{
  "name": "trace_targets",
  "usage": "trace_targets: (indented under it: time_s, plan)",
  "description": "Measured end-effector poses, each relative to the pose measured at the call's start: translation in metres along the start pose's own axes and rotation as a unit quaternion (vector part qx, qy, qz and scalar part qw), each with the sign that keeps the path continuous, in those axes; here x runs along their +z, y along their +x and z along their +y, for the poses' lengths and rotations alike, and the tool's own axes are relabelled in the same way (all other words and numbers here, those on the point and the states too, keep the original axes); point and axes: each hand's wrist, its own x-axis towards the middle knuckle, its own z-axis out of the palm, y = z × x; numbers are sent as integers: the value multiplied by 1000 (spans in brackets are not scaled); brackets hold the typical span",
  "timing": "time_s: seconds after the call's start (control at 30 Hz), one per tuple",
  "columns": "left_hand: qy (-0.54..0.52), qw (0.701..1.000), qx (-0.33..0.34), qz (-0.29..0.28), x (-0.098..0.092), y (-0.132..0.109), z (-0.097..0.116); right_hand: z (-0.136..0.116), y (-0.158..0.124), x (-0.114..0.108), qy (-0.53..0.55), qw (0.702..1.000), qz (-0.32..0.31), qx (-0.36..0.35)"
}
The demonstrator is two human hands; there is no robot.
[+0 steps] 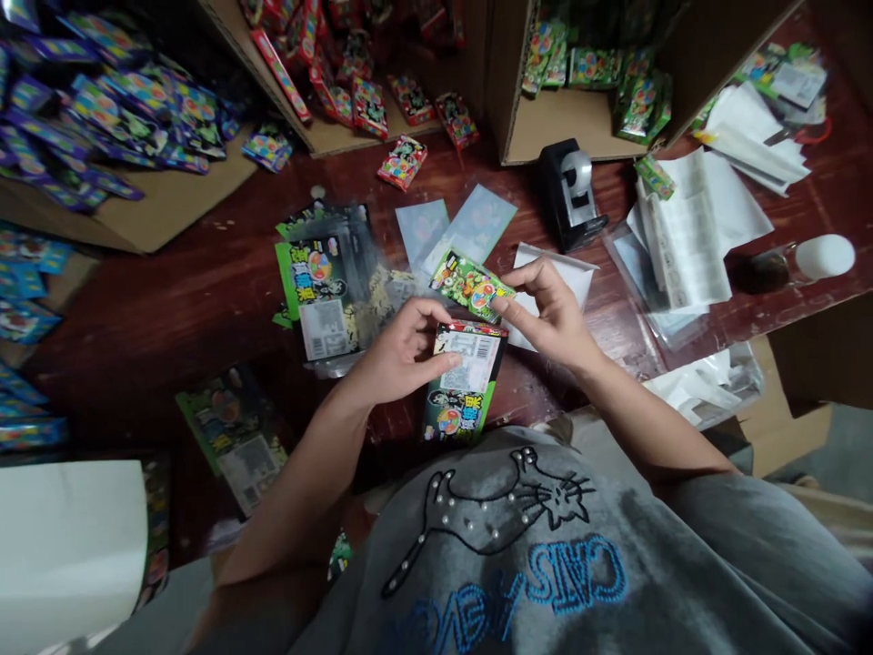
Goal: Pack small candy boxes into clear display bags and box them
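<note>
My left hand grips a printed black and green pouch, thumb across its white barcode label. A red edge, apparently of a small box, shows at the pouch's mouth. Between the thumb and fingers of my right hand is a small green candy box, held just above the pouch's mouth. A stack of similar pouches in clear plastic lies left of my left hand. Pale slips of paper lie beyond the green box.
Cartons hold purple boxes, red boxes and green boxes. A black tape dispenser stands beyond my right hand. Label sheets and a white-capped bottle are at the right. Another pouch lies near my left forearm.
</note>
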Motion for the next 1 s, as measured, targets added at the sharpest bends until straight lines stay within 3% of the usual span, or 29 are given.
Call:
trace_targets:
  time_s: [0.23,0.37,0.47,0.6,0.73,0.9,1.0]
  plan:
    - [-50,996,-11,71,14,-3,-6,-10,3,-37,-111,986,-124,11]
    - [-54,993,-15,106,18,-8,-11,-15,9,-39,-171,957,-231,-40]
    - [-42,987,-2,157,17,-11,-15,-12,1,-26,-161,972,-165,-47]
    - [-24,974,34,221,17,-4,-17,1,-13,-1,-57,995,-74,18]
    - [-8,978,47,205,26,1,-20,11,-14,8,-2,995,-72,61]
    - [-12,985,-21,172,31,-13,-30,13,-17,0,-48,987,-139,70]
    - [2,982,-42,186,26,-20,-31,16,-29,5,-54,992,-101,57]
